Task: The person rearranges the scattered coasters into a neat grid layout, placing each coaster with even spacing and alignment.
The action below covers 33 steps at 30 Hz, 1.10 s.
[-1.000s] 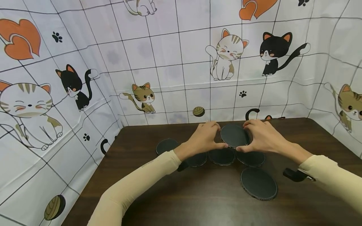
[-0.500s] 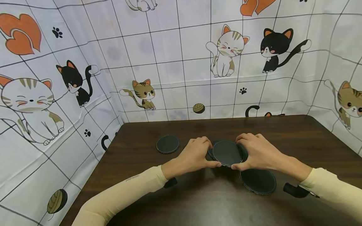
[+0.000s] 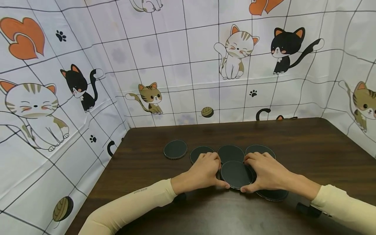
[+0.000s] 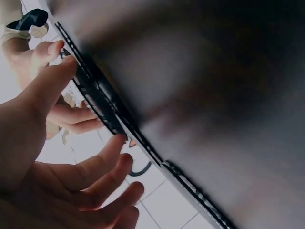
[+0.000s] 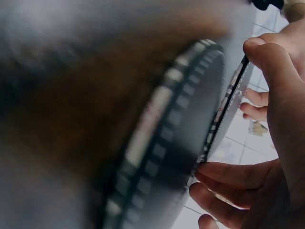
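A dark round coaster with a stitched edge is gripped from both sides, in front of a row of similar coasters. My left hand holds its left rim between thumb and fingers. On the opposite rim, my right hand does the same. The left wrist view catches this coaster edge-on between the thumb and fingertips. In the right wrist view the held coaster lies beyond another, blurred coaster. I cannot tell whether its underside touches the table.
Behind the hands, coasters lie on the brown table: a far-left coaster, then a second, a middle one and a right one. Another coaster sits partly under the right hand. A cat-print curtain surrounds the table.
Both hands have brought the held coaster from above the back row towards me and lower, uncovering the row behind it. The other coasters stay in place.
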Each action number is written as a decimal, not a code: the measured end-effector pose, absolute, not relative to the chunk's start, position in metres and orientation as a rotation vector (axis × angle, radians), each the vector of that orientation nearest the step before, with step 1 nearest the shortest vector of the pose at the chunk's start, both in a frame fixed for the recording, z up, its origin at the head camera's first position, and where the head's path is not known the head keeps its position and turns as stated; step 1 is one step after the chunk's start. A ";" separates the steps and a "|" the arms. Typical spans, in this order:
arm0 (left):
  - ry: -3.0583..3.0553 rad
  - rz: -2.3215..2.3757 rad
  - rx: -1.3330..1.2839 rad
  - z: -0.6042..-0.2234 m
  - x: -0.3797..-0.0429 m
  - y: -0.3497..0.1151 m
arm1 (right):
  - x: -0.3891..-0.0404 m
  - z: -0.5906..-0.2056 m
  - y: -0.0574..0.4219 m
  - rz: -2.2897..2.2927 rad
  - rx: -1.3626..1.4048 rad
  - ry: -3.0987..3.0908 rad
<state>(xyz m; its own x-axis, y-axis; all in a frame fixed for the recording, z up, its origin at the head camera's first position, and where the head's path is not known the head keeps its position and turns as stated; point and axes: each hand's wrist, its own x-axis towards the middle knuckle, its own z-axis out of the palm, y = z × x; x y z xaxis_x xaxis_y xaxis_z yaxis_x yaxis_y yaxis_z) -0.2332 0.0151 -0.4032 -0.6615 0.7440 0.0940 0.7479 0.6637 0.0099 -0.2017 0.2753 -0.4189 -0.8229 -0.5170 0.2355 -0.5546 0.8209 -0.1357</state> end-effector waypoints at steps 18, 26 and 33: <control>-2.853 0.079 -1.285 -0.402 -0.225 0.007 | -0.195 -0.420 0.262 0.203 0.932 -2.732; -2.905 0.125 -1.272 -0.398 -0.222 0.011 | -0.190 -0.420 0.261 0.210 0.937 -2.753; -2.911 0.162 -1.324 -0.394 -0.220 0.010 | -0.185 -0.419 0.259 0.206 0.953 -2.775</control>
<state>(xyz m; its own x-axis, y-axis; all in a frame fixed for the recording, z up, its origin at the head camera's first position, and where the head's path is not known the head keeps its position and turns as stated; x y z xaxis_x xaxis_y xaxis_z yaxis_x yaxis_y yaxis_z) -0.2201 0.0101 -0.3937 -0.6566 0.7481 -0.0965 0.7542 0.6532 -0.0674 -0.1854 0.2586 -0.4189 -0.7722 -0.5912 0.2329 -0.6190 0.7826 -0.0660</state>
